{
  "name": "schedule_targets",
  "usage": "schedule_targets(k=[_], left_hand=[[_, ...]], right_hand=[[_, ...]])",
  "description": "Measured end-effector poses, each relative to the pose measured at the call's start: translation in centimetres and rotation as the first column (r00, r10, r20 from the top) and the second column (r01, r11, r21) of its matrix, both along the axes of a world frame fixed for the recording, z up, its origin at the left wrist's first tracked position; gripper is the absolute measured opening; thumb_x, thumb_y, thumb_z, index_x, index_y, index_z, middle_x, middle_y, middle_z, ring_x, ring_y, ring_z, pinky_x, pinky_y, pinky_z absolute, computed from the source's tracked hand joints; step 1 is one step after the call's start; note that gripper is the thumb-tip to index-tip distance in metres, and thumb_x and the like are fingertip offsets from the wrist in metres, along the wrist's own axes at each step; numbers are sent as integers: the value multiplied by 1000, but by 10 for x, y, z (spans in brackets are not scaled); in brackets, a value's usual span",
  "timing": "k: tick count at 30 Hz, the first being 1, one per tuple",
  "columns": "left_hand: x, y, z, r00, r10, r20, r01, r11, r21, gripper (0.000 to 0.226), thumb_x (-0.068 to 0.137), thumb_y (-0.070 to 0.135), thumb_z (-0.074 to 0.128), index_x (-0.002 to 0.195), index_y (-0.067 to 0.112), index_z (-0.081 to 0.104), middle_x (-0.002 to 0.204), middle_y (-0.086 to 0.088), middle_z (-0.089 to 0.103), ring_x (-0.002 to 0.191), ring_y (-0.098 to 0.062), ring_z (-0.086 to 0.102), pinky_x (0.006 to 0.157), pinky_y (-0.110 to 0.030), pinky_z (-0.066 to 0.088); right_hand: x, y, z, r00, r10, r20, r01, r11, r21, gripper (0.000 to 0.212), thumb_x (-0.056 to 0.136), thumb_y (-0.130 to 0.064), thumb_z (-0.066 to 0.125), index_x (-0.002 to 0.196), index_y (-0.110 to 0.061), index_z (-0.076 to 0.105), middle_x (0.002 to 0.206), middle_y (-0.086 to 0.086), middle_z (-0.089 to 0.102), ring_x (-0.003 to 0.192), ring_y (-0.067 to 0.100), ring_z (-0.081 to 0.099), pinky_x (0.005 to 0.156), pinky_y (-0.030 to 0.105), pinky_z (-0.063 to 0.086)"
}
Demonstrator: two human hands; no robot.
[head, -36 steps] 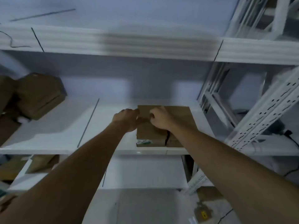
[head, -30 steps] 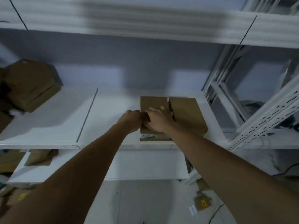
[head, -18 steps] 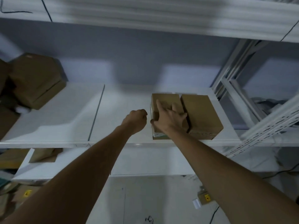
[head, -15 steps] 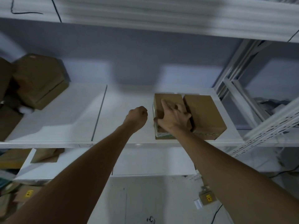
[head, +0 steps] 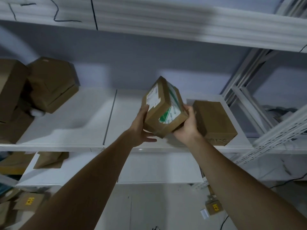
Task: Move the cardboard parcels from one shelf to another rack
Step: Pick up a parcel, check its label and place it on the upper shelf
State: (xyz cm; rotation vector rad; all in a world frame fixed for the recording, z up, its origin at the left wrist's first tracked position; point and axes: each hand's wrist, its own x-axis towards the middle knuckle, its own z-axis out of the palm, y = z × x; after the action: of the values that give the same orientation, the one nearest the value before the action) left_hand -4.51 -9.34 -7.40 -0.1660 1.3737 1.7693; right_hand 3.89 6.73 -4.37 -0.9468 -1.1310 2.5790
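A small cardboard parcel (head: 163,106) with a white label and a green-and-white label is tilted in the air above the white shelf (head: 69,120). My left hand (head: 141,126) cups its left side and underside. Its lower right corner rests in my right hand (head: 186,125). A second plain cardboard parcel (head: 214,122) lies on the shelf just right of my right hand.
Larger cardboard boxes (head: 51,83) are piled at the shelf's left end. Flat cardboard (head: 49,159) lies on the lower shelf. White perforated rack uprights (head: 280,130) stand to the right. Small boxes with yellow stickers (head: 29,201) sit on the floor.
The left parcel of the pair has been lifted off the shelf and tipped up, now held in both hands. The other parcel stays on the shelf. The view has shifted right.
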Motion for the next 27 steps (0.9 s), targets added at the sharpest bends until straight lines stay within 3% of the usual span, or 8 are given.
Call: schedule_targets(k=[2,5,8,11,15,17,22,27], left_hand=[[0,-8,4,995,81,-59,-75,993,93,62,89,59,69,148,54,50,147,-3,67,127,-41,66,93,-73,55],[2,-20,20,949,159,-272,-145,987,69,72,95,47,71,155,63,34,141,1,69,122,-33,70,96,-66,58],[7,-25,36,864,159,-477,-145,987,67,80,97,45,73,162,55,28,138,3,69,117,-25,73,92,-49,64],[13,-32,48,774,145,-616,-136,989,62,72,95,51,73,159,49,41,146,8,67,125,-23,72,102,-51,62],[29,-49,60,730,159,-665,-137,987,86,65,99,48,69,159,43,45,148,9,66,126,-20,70,103,-43,62],[38,-59,65,718,183,-671,-153,983,103,67,97,50,70,159,42,45,148,8,66,127,-21,70,103,-43,61],[69,-91,83,673,197,-713,-201,976,79,75,88,59,71,157,46,44,145,10,68,126,-18,71,107,-46,59],[114,-129,93,594,209,-777,-239,968,78,68,98,51,67,160,45,40,145,10,67,126,-14,70,106,-40,60]], right_hand=[[4,-3,1,1000,1,23,-1,1000,21,43,113,-33,45,148,-21,68,142,14,76,116,30,79,99,48,63],[11,-12,10,997,-9,73,-18,931,364,48,117,-13,39,153,-34,63,135,3,79,87,15,85,78,44,69],[15,-31,26,999,35,19,-40,797,602,45,113,-41,49,157,-35,60,129,-3,80,118,20,78,102,44,62],[22,-46,39,995,91,-33,-45,737,674,58,106,-57,54,161,-36,54,145,-4,75,130,20,75,108,40,61],[36,-62,45,991,74,-110,27,700,714,52,111,-37,58,162,-33,53,142,0,75,124,20,76,81,15,64],[43,-73,52,989,70,-129,46,685,727,52,111,-36,58,162,-33,53,141,0,75,124,20,76,76,11,62],[65,-104,62,974,66,-216,116,676,727,43,110,-32,59,153,-32,61,127,-14,78,107,2,80,81,15,64],[102,-138,66,959,99,-264,125,689,714,54,105,-43,61,158,-32,59,145,-5,76,128,16,75,105,37,64]])
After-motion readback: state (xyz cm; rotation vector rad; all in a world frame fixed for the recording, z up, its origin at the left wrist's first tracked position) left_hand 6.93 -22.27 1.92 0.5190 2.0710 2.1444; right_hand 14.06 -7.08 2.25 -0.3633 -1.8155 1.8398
